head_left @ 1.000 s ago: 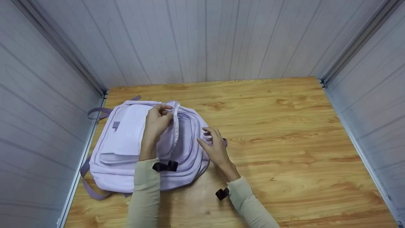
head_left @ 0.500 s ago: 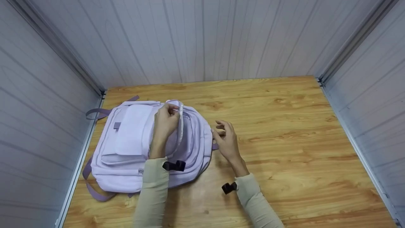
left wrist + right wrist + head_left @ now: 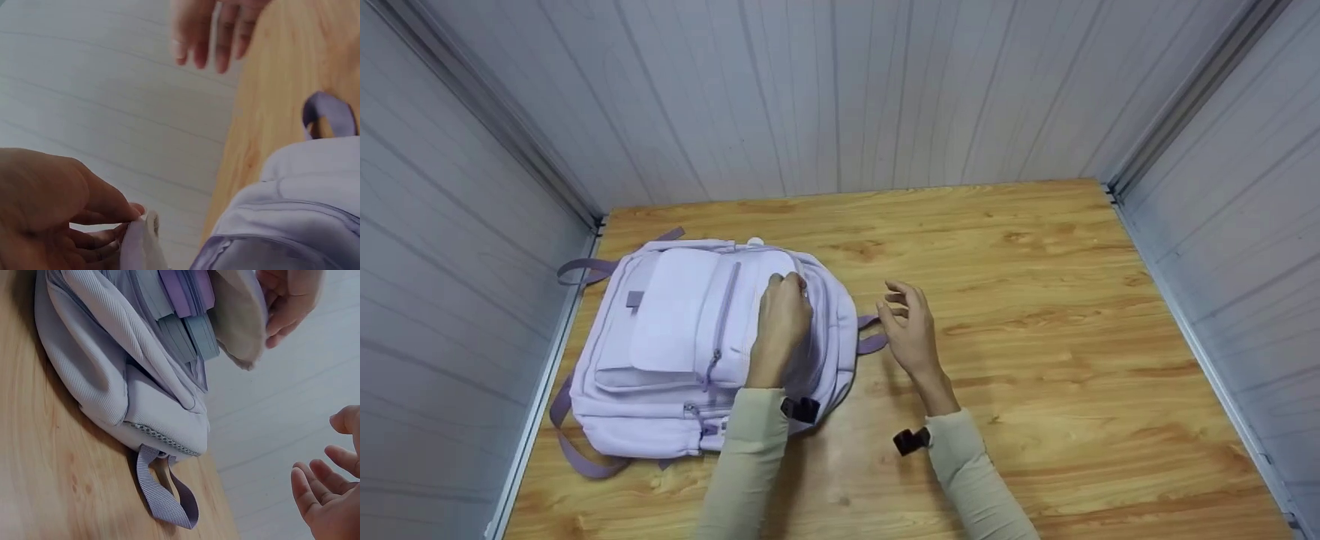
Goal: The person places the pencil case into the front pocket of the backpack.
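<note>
Head view: pale lilac fabric backpack [image 3: 697,352] lies flat at the left of the wooden table [image 3: 1035,360], beside the left wall. Left hand [image 3: 781,319] pinches a pale flap edge [image 3: 138,244] between thumb and fingertips at the bag's right side. Keep that pinch firm and low. Right hand [image 3: 911,330] hovers off the bag's right edge near the purple carry loop [image 3: 871,341], fingers spread and loosely bent, holding nothing; best used to steady the bag.

Two arms seen, each covered by long, close-fitting beige sleeve down to wrist. Small black clip-like mount worn at left cuff [image 3: 800,409]; matching black mount worn at right cuff [image 3: 911,441]. Hands bare, no gloves; rings not discernible.
</note>
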### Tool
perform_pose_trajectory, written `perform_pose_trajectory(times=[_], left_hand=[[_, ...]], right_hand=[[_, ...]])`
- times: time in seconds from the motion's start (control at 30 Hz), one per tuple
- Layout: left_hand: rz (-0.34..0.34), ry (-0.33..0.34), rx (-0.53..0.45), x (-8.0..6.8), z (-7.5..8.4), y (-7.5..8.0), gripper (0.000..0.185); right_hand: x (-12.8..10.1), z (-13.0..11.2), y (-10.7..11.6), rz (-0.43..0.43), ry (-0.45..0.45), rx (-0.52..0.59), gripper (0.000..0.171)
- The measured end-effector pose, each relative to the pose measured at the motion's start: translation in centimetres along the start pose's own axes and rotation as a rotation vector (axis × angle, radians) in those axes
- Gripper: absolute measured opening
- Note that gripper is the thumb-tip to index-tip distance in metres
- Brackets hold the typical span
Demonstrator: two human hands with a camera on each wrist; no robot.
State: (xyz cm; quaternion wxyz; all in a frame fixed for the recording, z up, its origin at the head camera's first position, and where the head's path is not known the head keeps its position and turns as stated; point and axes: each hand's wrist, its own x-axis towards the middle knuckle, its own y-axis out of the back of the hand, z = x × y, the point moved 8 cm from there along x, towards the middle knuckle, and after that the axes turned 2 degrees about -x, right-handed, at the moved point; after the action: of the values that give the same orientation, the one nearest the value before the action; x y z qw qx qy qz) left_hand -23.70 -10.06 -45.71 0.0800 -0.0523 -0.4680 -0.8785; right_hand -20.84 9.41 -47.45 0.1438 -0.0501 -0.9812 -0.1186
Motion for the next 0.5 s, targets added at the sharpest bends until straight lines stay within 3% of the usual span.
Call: perform_pose_trajectory(times=[0.3,0.5], left_hand=[[0.191,-0.095,0.287,-3.3,1.0,-2.7,0.011],[0.154,-0.041,0.361,-4.1,0.7,-4.6,0.017]], right_hand=[[-0.2,0.8,1.0,0.02,-0.008,-0.022,0.032],[-0.2,1.1,1.8,0.029,-0.015,-0.023,0.033]])
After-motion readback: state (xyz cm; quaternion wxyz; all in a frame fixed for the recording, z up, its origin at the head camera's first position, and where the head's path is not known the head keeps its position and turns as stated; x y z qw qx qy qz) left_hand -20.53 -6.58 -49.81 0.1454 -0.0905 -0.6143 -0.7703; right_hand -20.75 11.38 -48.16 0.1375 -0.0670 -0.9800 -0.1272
